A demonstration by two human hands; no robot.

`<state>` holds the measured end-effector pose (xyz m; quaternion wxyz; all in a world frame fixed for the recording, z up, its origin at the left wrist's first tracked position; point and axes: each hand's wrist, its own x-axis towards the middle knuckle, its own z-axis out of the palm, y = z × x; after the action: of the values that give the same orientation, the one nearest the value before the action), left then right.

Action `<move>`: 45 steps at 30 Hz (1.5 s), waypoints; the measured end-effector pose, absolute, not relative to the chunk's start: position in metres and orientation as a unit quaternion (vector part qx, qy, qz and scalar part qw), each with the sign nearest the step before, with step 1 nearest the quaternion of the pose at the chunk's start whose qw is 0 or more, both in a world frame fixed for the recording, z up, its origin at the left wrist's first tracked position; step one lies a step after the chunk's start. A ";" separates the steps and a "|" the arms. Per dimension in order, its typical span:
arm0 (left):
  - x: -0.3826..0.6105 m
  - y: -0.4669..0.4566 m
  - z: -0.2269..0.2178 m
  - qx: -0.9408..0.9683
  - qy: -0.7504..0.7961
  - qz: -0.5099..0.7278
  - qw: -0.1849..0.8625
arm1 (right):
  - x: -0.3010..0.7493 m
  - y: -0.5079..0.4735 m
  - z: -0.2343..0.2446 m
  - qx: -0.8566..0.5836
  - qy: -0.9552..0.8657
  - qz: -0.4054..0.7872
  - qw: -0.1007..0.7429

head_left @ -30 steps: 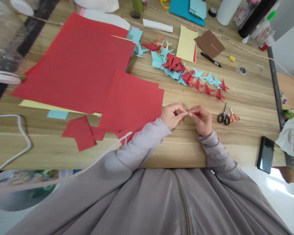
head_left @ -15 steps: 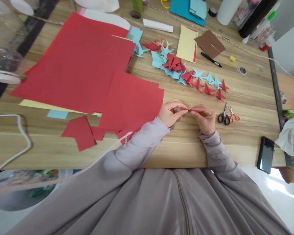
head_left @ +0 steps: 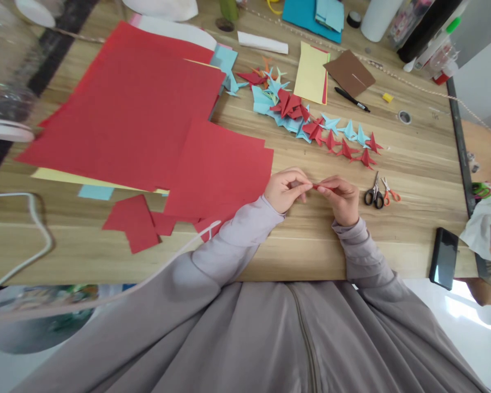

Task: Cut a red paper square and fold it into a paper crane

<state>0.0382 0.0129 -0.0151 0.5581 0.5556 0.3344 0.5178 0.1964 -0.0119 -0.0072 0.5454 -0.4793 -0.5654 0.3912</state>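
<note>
Between my fingertips is a small folded piece of red paper (head_left: 316, 186), mostly hidden by the fingers. My left hand (head_left: 287, 189) pinches its left end, and my right hand (head_left: 340, 197) pinches the right end. Both hands are closed, just above the wooden table (head_left: 298, 245). Beyond them lie several red and light blue folded paper cranes (head_left: 347, 148), some heaped together. Large red paper sheets (head_left: 147, 109) are stacked to the left, their corner close to my left hand. Black-handled scissors (head_left: 374, 195) and orange-handled scissors (head_left: 388, 192) lie right of my right hand.
Small red paper pieces (head_left: 138, 222) and a white cable (head_left: 41, 224) lie at the left. A phone (head_left: 444, 257) rests at the right front edge. Farther back are yellow paper (head_left: 310, 73), a brown sheet (head_left: 349, 73), a black pen (head_left: 352, 100) and a white bottle (head_left: 380, 21).
Almost nothing differs. Both hands keep their pinch on the red paper, with only a tiny shift of the fingers.
</note>
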 end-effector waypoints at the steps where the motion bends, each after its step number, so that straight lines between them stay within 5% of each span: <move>1: 0.038 0.013 -0.015 0.550 0.338 0.518 0.561 | 0.197 -0.012 -0.008 -0.486 -0.563 0.392 0.541; 38: 0.040 0.017 -0.018 0.574 0.369 0.566 0.463 | 0.192 -0.014 -0.007 -0.458 -0.548 0.445 0.540; 45: 0.039 0.017 -0.017 0.539 0.363 0.522 0.553 | 0.192 -0.011 -0.008 -0.494 -0.511 0.452 0.539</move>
<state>0.0386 0.0166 -0.0172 0.5529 0.5387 0.3628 0.5220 0.1924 -0.0114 -0.0078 0.5386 -0.4944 -0.5114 0.4515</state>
